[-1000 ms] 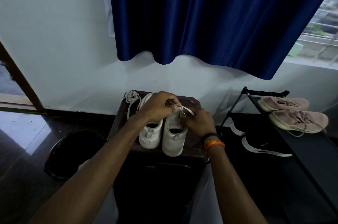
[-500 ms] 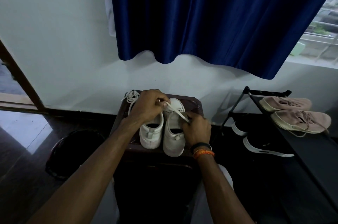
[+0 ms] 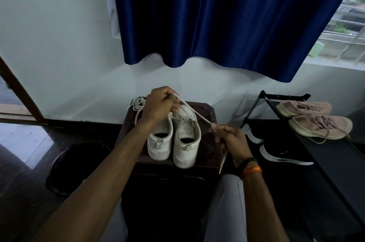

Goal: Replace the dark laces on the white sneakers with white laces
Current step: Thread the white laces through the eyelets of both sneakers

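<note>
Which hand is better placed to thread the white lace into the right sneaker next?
Probably the right hand: it pinches the white lace near its loose end, beside that sneaker.

Left hand point(image 3: 159, 103) at frame centre, fingers curled and pinching; right hand point(image 3: 231, 141) lower right, likewise pinching, both forearms extended.

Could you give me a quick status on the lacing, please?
Left hand and right hand both pinch the white lace, stretched above the right sneaker. Spare lace bunched behind. Nothing obstructing.
</note>
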`<state>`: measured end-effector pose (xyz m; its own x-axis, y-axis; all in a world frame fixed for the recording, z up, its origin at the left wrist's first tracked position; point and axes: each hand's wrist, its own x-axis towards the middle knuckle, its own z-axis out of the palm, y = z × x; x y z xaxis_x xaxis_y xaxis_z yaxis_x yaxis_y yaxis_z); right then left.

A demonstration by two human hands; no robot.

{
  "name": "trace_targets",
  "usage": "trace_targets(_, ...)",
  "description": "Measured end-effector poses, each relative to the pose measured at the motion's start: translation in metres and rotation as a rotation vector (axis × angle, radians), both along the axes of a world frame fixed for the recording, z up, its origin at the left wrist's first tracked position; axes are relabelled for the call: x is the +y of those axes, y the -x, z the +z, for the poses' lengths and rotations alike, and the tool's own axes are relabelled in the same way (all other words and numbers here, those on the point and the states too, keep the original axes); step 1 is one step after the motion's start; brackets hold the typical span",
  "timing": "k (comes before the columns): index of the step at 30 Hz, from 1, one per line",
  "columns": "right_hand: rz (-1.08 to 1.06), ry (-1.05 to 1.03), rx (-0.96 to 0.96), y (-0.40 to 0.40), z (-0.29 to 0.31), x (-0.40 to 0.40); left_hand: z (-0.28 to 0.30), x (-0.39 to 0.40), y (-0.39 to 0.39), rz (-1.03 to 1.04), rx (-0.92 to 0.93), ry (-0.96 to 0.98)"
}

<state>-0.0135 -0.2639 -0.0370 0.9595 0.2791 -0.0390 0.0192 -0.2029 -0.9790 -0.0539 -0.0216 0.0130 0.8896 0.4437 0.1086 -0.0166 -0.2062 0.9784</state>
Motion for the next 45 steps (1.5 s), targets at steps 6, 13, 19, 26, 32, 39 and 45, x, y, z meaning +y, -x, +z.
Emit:
trace_targets(6, -0.067, -0.281, 0.179, -0.002, -0.007, -0.011, 0.002, 0.002, -0.006, -0.050, 0.040, 0.098)
trace_targets(13, -0.069, -0.577, 0.258, -0.010, 0.014, 0.006, -0.008, 0.000, -0.006, -0.154, 0.134, -0.139)
trace_targets(19, -0.007, -0.186, -0.009, -0.018, 0.015, 0.031, 0.005, -0.014, -0.006, -0.467, 0.092, -0.072)
trace_targets(26, 0.015, 0.401, -0.483, -0.022, 0.021, 0.060, 0.012, -0.026, -0.007, -0.610, -0.004, -0.081)
trace_targets(32, -0.197, 0.304, -0.408, -0.024, 0.016, 0.055, -0.002, -0.005, -0.008, -0.284, 0.034, -0.315)
trace_targets(39, -0.171, 0.193, -0.324, -0.024, 0.018, 0.055, -0.026, 0.011, -0.013, -0.334, 0.196, -0.662)
trace_targets(45, -0.021, 0.347, -0.252, -0.023, 0.009, 0.058, -0.024, 0.022, -0.017, -0.379, 0.305, -0.814)
